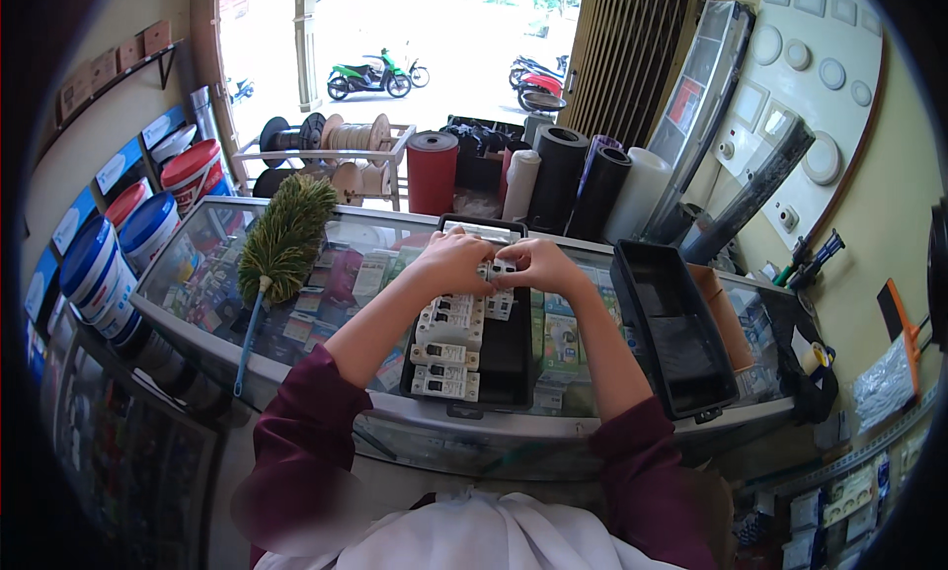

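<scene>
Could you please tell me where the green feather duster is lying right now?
In the head view, the green feather duster lies on the glass counter at the person's left, left of the black tray of white circuit breakers.

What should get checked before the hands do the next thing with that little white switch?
1. Both hands on the white switch: left hand and right hand hold it; ok.
2. Black tray flat on the glass counter: ok.
3. Other white switches lined up in the tray: ok.
4. Black lid out of the way, right of the tray: ok.
5. Green duster clear of the hands: ok.
6. Switch lever position: cannot tell.
</scene>
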### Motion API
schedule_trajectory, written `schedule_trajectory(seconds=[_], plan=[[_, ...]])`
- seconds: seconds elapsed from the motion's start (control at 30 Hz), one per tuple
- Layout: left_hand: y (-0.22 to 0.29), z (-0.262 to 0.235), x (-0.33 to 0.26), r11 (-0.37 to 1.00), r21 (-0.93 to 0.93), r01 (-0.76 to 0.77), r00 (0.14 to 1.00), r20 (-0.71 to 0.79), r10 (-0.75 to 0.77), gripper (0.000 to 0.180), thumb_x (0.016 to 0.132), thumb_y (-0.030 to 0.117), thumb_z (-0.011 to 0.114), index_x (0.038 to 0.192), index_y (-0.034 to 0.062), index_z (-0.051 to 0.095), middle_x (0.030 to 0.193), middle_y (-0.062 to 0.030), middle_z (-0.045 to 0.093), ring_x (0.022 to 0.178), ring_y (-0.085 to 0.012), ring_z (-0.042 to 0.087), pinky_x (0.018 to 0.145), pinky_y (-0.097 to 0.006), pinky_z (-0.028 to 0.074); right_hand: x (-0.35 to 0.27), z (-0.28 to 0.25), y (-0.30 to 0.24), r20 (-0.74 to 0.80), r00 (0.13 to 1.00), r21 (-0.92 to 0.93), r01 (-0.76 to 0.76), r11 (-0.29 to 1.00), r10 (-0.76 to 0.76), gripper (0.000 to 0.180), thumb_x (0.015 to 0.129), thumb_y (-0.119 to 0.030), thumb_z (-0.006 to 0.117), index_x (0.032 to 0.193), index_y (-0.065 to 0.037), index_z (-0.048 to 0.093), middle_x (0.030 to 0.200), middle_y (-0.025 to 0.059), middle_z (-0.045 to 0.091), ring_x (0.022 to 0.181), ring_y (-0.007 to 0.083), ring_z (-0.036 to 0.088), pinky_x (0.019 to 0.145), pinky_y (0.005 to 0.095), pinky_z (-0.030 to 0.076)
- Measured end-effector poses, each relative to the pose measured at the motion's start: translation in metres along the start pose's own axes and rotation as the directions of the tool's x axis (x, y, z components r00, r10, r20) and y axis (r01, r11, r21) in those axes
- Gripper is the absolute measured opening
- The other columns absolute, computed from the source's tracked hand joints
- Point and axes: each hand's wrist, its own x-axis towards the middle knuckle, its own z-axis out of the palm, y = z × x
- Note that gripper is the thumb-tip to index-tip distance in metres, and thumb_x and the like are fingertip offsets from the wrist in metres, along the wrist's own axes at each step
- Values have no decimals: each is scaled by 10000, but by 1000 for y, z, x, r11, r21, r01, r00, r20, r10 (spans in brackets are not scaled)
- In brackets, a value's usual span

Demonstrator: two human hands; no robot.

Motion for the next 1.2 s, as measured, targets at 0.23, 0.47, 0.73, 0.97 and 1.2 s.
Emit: schedule_trajectory(seconds=[0.23, 0.47, 0.73, 0.97, 1.2], plan=[[-2, -5, 6, 999, -24, -23, 995, 95, 25, 621, 618, 502, 686, 1094, 121, 571, 1069, -42, 587, 1097, -258, 454, 954, -422, 328, -6, -2, 1, 73, 995, 21, -63, 998, 61, 663, 601, -425, 756, 1097, -15, 594, 840, 90, 626, 685, 127, 546, 636, 259, 445], [-15, -8, 12, 998, -50, -49, 991, 119, 55, 693, 607, 531, 691, 1153, 130, 540, 1105, -35, 573, 1132, -259, 434, 986, -440, 292, -16, -6, 2, 129, 985, 101, -126, 987, 112, 857, 565, -345, 803, 1254, 4, 433, 1130, 169, 537, 987, 232, 547, 844, 325, 450], [-19, 3, 18, 990, -101, -95, 991, 86, 104, 630, 615, 516, 684, 1109, 140, 578, 1077, -47, 592, 1107, -256, 468, 935, -430, 331, -18, 4, -8, 124, 989, -193, -57, 980, 82, 916, 506, -357, 805, 1241, 25, 415, 1211, 199, 476, 1124, 306, 463, 955, 346, 372], [-19, 8, 26, 988, -126, -91, 989, 107, 105, 582, 616, 466, 695, 1087, 139, 596, 1028, -55, 614, 1031, -254, 533, 884, -437, 365, -18, 6, -16, 71, 992, -217, -89, 972, 107, 801, 518, -286, 805, 1178, 24, 473, 1133, 173, 523, 1022, 275, 523, 905, 332, 410], [-16, 8, 27, 990, -130, -49, 988, 136, 67, 549, 635, 435, 693, 1089, 142, 595, 1018, -65, 618, 1015, -249, 550, 836, -445, 386, -22, 9, -13, 31, 995, -197, -83, 977, 91, 814, 534, -269, 801, 1207, 25, 451, 1157, 185, 504, 1046, 288, 510, 916, 334, 404]])
